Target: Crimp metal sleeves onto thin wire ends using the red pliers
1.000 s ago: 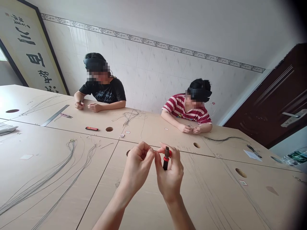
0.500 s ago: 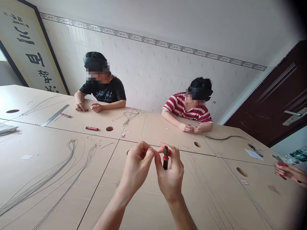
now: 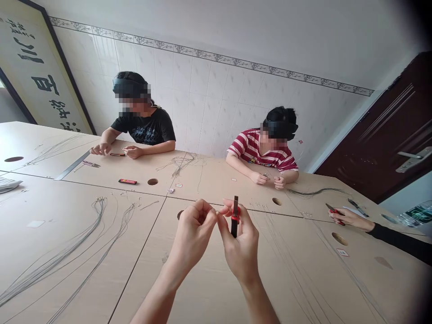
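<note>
My left hand (image 3: pixel 193 228) is closed in a pinch, its fingertips meeting those of my right hand (image 3: pixel 243 240) above the table's middle. Whatever the left fingers grip is too small to make out. Small pliers (image 3: pixel 235 217) with red and black handles rest in my right hand, jaws pointing up, between thumb and fingers. My right thumb and index tip press close to the left fingertips. To the left of my hands lie a bundle of thin grey cords (image 3: pixel 96 216) with small metal ends and a second, thinner cord bundle (image 3: pixel 116 234).
Across the table (image 3: pixel 202 288) sit two people. A co-worker's hand (image 3: pixel 351 219) at right holds a red-handled cutting tool (image 3: pixel 332 210). Also on the table are a steel ruler (image 3: pixel 74 165), a red-black box cutter or lighter-like item (image 3: pixel 127 181), more cords (image 3: pixel 182 164) and cable holes (image 3: pixel 339 238).
The pliers have turned slightly upright in my right hand; my fingertips stay together. The right co-worker's hand has reached farther in over the table. The person at left has moved one hand leftward.
</note>
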The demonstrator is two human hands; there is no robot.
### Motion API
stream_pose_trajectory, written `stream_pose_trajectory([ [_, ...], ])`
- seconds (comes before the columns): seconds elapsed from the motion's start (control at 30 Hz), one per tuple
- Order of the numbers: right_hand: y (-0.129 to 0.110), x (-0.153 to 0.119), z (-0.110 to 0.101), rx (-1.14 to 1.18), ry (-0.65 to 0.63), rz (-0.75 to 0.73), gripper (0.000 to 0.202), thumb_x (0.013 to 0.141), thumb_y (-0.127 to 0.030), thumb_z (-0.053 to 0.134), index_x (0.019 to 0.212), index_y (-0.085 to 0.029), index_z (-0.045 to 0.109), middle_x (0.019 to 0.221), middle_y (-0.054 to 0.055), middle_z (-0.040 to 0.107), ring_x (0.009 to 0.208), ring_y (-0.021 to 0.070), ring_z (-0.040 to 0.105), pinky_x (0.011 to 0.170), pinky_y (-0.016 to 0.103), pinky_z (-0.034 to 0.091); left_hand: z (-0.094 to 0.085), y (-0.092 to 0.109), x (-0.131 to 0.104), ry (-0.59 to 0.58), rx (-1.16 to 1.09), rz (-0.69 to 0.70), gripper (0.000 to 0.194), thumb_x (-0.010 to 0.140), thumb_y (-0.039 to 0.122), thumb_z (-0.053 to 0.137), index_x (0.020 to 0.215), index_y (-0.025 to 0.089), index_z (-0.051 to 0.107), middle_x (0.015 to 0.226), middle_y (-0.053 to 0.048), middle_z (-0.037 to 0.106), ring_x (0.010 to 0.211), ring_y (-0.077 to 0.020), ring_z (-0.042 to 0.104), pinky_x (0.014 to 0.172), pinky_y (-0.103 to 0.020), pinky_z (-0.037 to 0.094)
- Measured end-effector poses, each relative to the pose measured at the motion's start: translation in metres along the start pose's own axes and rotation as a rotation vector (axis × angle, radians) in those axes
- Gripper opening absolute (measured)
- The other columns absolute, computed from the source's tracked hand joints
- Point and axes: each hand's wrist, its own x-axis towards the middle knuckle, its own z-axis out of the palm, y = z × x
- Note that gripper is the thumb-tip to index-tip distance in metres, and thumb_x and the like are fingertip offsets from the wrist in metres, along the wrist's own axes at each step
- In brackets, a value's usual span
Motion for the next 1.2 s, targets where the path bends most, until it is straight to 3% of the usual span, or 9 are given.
stream_pose_trajectory([
  [0.13,-0.0008,0.0007,-0.0010,0.022,-0.004,0.019,0.016,0.093,-0.021,0.057,0.108,-0.026,0.059,0.089,0.000,0.062,0.083,0.0146,0.059,0.078,0.027,0.051,0.0008,-0.0023,0.0017,-0.007,-0.001,0.000,0.021,0.085,0.025,0.049,0.065,0.019,0.046,0.056,0.006,0.037,0.051,-0.0078,0.026,0.044,-0.019,0.022],
  [0.3,-0.0038,-0.0010,-0.0019,0.011,-0.022,0.037,0.014,0.092,-0.023,0.057,0.106,-0.025,0.059,0.091,0.001,0.063,0.083,0.0155,0.058,0.076,0.028,0.051,0.0013,-0.0025,0.0009,-0.025,-0.034,0.021,0.020,0.085,0.023,0.049,0.065,0.018,0.049,0.061,0.004,0.050,0.055,-0.0086,0.035,0.050,-0.018,0.032],
  [0.47,-0.0020,-0.0040,-0.0060,0.082,0.007,0.094,0.015,0.091,-0.027,0.060,0.106,-0.026,0.059,0.093,0.002,0.063,0.087,0.0166,0.059,0.080,0.031,0.051,-0.0003,-0.0005,0.0026,0.004,-0.055,0.014,0.020,0.084,0.025,0.050,0.065,0.018,0.048,0.058,0.006,0.039,0.053,-0.0083,0.028,0.046,-0.020,0.024],
  [0.77,-0.0003,0.0020,-0.0076,0.193,-0.055,0.196,0.018,0.091,-0.034,0.061,0.107,-0.026,0.061,0.094,0.002,0.063,0.086,0.0165,0.059,0.083,0.033,0.050,-0.0027,-0.0021,0.0048,-0.059,-0.081,0.042,0.023,0.086,0.029,0.053,0.066,0.017,0.050,0.059,0.005,0.040,0.056,-0.0087,0.029,0.049,-0.022,0.025],
  [1.2,0.0039,0.0051,-0.0099,0.117,-0.072,0.068,0.010,0.092,-0.026,0.060,0.102,-0.027,0.062,0.092,0.001,0.066,0.087,0.0150,0.063,0.082,0.027,0.053,-0.0050,-0.0008,0.0040,-0.132,-0.089,-0.045,0.030,0.088,0.040,0.052,0.068,0.018,0.049,0.058,0.006,0.033,0.053,-0.0086,0.022,0.046,-0.023,0.020],
])
